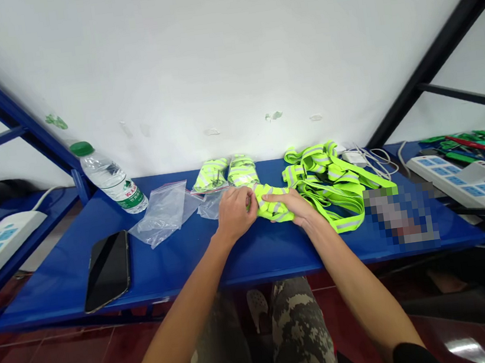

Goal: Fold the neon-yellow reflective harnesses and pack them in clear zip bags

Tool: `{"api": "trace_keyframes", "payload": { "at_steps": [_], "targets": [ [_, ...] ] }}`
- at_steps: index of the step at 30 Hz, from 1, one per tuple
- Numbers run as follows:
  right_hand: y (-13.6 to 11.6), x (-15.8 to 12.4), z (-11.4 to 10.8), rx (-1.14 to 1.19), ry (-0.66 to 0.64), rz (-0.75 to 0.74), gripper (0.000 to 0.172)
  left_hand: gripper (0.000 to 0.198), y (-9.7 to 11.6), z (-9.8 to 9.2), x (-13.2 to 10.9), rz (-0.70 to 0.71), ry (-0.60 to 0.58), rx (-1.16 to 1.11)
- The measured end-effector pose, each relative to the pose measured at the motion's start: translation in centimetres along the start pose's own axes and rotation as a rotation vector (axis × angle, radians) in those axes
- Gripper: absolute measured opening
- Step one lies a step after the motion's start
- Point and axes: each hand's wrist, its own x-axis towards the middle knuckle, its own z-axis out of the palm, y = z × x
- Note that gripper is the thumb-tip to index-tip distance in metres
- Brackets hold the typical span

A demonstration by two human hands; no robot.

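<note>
Between my two hands, above the front of the blue table (182, 267), is a folded bundle of neon-yellow reflective strap (274, 208) with silver-grey stripes. My left hand (237, 210) is closed at the bundle's left end, its fingers curled. My right hand (292, 203) grips the right end, thumb on top. Behind the hands, two clear bags of folded reflective straps (210, 175) lean near the wall. To the right lies a loose heap of the same strap (331, 176). Clear zip bags (161, 213) lie flat to the left.
A water bottle (112, 178) with a green cap stands at the back left, a black phone (107, 269) before it. White power strips (463, 182) flank the table. A white charger with cable (355, 157) sits behind the strap heap. A pixelated patch covers something at right.
</note>
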Motion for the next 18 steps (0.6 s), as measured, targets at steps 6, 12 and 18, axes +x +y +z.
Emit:
{"api": "trace_keyframes", "payload": {
  "at_steps": [6,12,18],
  "targets": [
    [-0.1,0.3,-0.1,0.119,-0.042,0.05,0.04,0.009,0.3,0.1,-0.1,0.034,-0.011,0.028],
    [0.1,0.4,0.0,0.051,0.078,-0.08,0.055,0.011,0.3,0.6,-0.3,-0.008,-0.055,-0.11],
    [1.6,1.4,0.0,-0.234,0.182,-0.425,0.036,0.012,0.7,1.3,-0.7,-0.102,-0.082,-0.205]
  ]
}}
